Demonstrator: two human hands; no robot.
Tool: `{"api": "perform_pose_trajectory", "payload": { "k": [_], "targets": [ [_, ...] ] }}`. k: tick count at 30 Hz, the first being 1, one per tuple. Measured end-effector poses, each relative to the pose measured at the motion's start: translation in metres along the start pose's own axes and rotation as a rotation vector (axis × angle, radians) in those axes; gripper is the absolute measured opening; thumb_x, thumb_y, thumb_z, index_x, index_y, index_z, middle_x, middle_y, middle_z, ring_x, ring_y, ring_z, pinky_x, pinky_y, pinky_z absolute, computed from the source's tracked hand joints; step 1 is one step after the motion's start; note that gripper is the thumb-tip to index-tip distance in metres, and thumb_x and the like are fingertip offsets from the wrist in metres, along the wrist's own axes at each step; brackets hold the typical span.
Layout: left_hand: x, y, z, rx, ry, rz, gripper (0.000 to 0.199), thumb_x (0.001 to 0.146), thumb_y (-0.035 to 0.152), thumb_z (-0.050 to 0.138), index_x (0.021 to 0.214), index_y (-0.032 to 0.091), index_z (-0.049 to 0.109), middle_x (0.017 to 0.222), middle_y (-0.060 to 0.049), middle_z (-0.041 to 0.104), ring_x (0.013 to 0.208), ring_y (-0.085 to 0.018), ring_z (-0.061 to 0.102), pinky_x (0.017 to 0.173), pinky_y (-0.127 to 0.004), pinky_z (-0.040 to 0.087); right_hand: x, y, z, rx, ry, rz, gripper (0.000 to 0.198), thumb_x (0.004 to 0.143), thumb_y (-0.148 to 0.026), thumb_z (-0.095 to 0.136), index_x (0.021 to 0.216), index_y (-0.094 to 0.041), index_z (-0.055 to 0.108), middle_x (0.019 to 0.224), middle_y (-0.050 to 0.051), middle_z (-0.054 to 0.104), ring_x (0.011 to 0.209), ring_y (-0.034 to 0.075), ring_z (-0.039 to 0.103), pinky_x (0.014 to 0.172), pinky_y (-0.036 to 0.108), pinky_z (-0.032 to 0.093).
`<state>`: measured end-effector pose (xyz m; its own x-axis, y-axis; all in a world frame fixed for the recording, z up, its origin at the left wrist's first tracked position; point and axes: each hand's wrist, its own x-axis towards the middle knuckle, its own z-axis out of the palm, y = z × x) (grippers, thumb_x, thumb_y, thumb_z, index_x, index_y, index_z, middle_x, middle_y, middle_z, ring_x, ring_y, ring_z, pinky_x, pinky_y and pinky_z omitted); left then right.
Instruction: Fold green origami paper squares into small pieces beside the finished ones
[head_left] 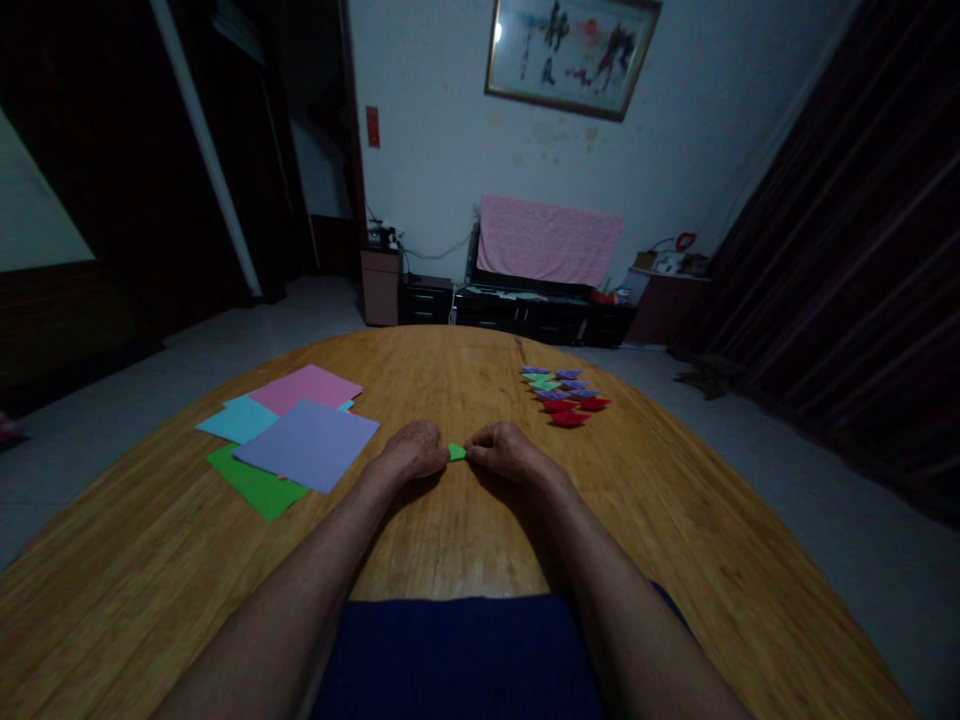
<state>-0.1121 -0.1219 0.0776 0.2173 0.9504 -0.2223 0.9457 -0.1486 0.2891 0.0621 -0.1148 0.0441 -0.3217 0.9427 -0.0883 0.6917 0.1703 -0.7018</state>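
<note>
A small piece of folded green paper [457, 453] lies between my two hands, just above the tabletop or on it; I cannot tell which. My left hand [415, 449] pinches its left end with curled fingers. At the opposite end, my right hand [508, 451] grips the paper between thumb and fingertips. Most of the paper's ends are hidden by my fingers. Off to the right stand several small folded paper boats in rows, with a red boat [570, 420] nearest me and purple and pale green ones behind.
On the left of the round wooden table [450, 540] lies a loose pile of square sheets: a purple sheet [307, 445] on top, a pink sheet [309, 386], a light blue sheet [232, 419] and a green sheet [259, 483]. Beyond the table, a pink cloth [550, 240] covers a screen on a low cabinet.
</note>
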Motion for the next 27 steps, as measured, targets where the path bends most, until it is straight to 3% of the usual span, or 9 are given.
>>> {"api": "perform_pose_trajectory", "payload": {
  "k": [11, 17, 27],
  "targets": [
    [0.004, -0.003, 0.005, 0.017, 0.008, 0.015, 0.030, 0.083, 0.031, 0.049, 0.087, 0.011, 0.071, 0.088, -0.016, 0.071, 0.076, -0.022, 0.064, 0.060, -0.028, 0.040, 0.003, 0.004, 0.003, -0.086, 0.039, -0.028, 0.020, 0.081, -0.019, 0.052, 0.068, -0.013, 0.066, 0.057, -0.003, 0.047, 0.054, 0.008, 0.038, 0.050, 0.021, 0.028],
    [0.000, -0.003, 0.002, 0.031, 0.006, 0.037, 0.036, 0.085, 0.034, 0.047, 0.091, 0.009, 0.072, 0.089, -0.016, 0.071, 0.076, -0.021, 0.064, 0.058, -0.027, 0.039, 0.005, 0.013, 0.003, 0.013, 0.019, -0.127, 0.017, 0.078, -0.018, 0.055, 0.080, -0.014, 0.071, 0.064, -0.003, 0.055, 0.058, 0.008, 0.044, 0.054, 0.019, 0.032],
    [0.008, -0.005, 0.007, 0.012, 0.041, -0.009, 0.033, 0.082, 0.034, 0.050, 0.086, 0.010, 0.073, 0.084, -0.014, 0.070, 0.071, -0.019, 0.063, 0.056, -0.026, 0.037, 0.005, 0.003, 0.008, -0.005, 0.067, -0.035, 0.018, 0.078, -0.017, 0.052, 0.063, -0.014, 0.062, 0.053, -0.004, 0.045, 0.052, 0.008, 0.039, 0.049, 0.021, 0.027]
  ]
}}
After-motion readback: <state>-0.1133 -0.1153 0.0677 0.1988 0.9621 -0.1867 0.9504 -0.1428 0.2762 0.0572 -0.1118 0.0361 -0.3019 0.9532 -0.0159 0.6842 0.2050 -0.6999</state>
